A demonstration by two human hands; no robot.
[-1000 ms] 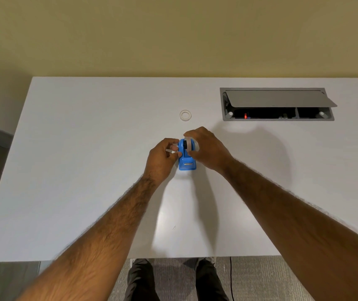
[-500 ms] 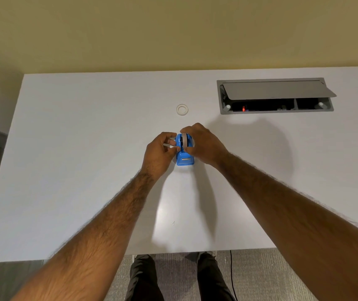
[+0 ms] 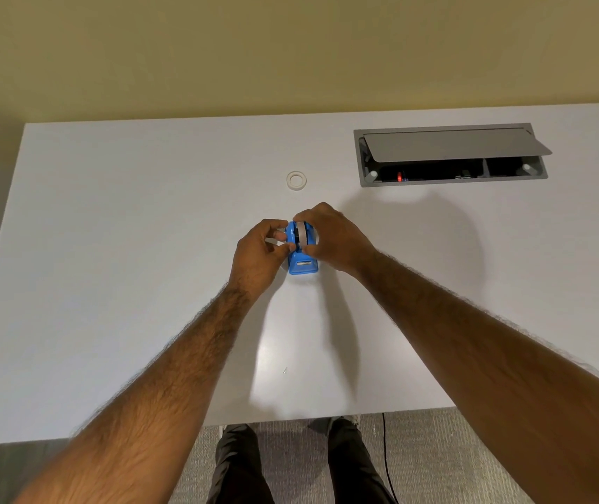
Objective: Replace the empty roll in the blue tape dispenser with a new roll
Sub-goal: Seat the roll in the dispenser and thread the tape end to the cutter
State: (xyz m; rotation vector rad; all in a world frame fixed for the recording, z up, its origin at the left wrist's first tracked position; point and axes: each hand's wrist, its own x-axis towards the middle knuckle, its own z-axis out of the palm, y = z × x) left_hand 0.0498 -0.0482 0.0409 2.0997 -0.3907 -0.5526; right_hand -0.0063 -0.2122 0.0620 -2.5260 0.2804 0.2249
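On the tabletop [image 3: 138, 285], blue tape dispenser [image 3: 302, 265] lengthwise near-to-far, cutter end toward the person; left hand [image 3: 258, 256] fingers pinching its side, right hand [image 3: 332, 237] fingers curled round the new roll [image 3: 303, 233].

Table [image 3: 109, 249] runs from me out to the wall. Tape dispenser [image 3: 302, 265] sits on it near the middle, lengthwise toward me, with the roll [image 3: 302, 234] seated in its far end. Left hand [image 3: 260, 251] is against the dispenser's left side; right hand [image 3: 334, 238] is on its right, over the roll. Behind the dispenser, apart from it, a spare ring [image 3: 296, 180] lies flat on the table. Far right, a cable box [image 3: 450, 180] is sunk into the tabletop, its flap [image 3: 454, 144] tilted up at the back edge.
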